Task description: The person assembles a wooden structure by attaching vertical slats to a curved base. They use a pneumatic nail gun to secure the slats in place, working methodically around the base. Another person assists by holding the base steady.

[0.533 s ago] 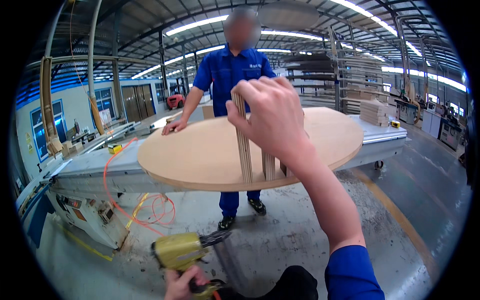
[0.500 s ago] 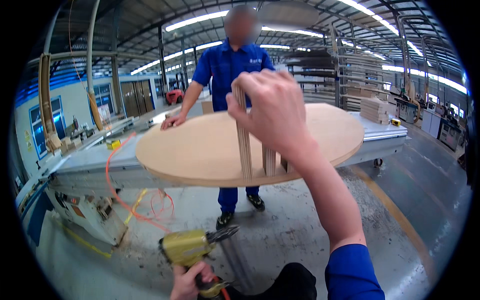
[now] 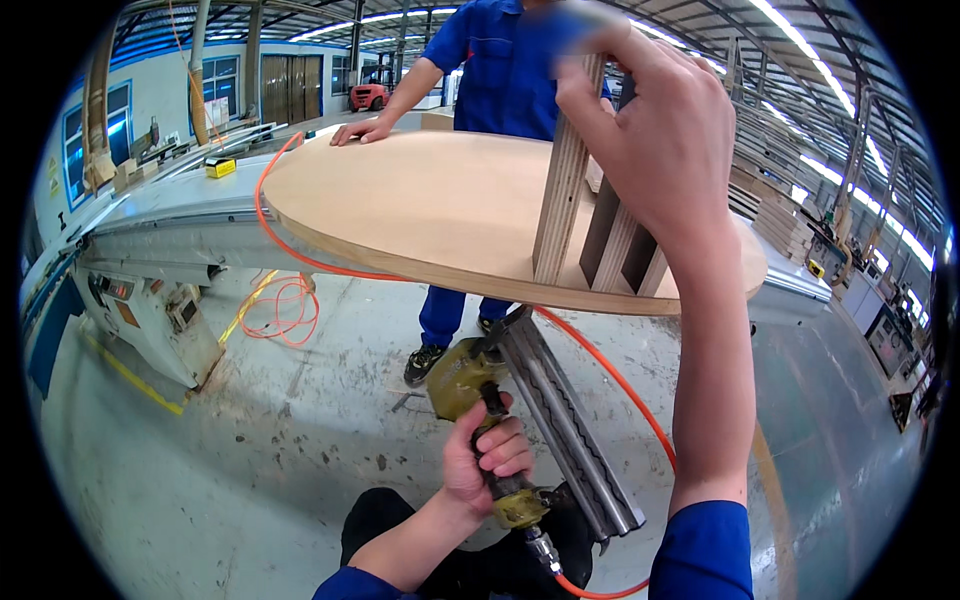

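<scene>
The largest thing is the long grey machine bench, which crosses the scene from left to right. Over it lies a big wooden board with a rounded edge, flat side up, and its near edge reaches out past the bench. On the far side stands a co-worker in blue clothes; this person's hand rests flat on the far left part of the board.

Three plywood uprights are standing on the board, right of its middle and close to its near edge. They stand side by side with narrow gaps between them, and the left one leans a little to the right.

Below the near edge of the board is a yellow-green nail gun, with its long dark magazine pointing down to the right. Whether its nose touches the board, I cannot tell. An orange hose passes behind it and another stretch joins the end of its handle.

The right hand is bent narrow around the top of the uprights, its thumb on the left one. The left hand is closed around the handle of the nail gun. The smallest is a yellow box, lying on the bench at left.
</scene>
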{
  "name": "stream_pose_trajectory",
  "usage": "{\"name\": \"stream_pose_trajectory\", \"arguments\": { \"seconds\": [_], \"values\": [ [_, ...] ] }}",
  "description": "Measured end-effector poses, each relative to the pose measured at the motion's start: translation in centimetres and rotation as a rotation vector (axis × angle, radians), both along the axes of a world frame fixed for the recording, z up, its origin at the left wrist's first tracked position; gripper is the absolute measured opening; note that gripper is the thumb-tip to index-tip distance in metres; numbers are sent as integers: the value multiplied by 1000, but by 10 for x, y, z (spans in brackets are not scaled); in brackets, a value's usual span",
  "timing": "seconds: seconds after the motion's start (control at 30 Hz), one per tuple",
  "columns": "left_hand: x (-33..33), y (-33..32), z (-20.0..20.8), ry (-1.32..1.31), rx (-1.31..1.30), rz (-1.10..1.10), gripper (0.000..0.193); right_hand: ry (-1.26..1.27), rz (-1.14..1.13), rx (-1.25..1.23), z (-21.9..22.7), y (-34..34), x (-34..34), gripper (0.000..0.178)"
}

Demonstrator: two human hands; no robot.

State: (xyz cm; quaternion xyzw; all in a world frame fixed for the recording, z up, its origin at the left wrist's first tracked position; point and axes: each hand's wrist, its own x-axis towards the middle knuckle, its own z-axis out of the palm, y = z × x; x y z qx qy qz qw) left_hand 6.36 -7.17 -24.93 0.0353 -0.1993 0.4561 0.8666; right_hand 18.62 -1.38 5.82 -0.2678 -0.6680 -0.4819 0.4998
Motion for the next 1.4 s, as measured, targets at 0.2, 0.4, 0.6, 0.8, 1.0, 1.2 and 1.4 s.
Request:
{"name": "stream_pose_trajectory", "arguments": {
  "seconds": [0.2, 0.4, 0.6, 0.8, 1.0, 1.2, 1.4],
  "values": [
    [21, 2, 10, -180, 13, -102, 29, -3, 91, 35, 4, 10, 2, 22],
    [34, 2, 13, -243, 20, -122, 31, -9, 67, -29, -6, -6, 4, 27],
    [34, 4, 7, -261, 51, -118, 33, 23, 140, -85, -26, -42, -16, 21],
    [41, 7, 6, -255, 68, -142, 31, 27, 187, -46, -28, -26, -12, 20],
    [42, 7, 7, -255, 81, -137, 31, 22, 200, -41, -24, -29, -12, 20],
    [44, 4, 7, -302, 46, -165, 33, 41, 264, -182, -21, -33, -12, 18],
    [48, 6, 5, -326, 74, -163, 31, 56, 206, -361, -19, -54, -15, 17]
  ]
}}
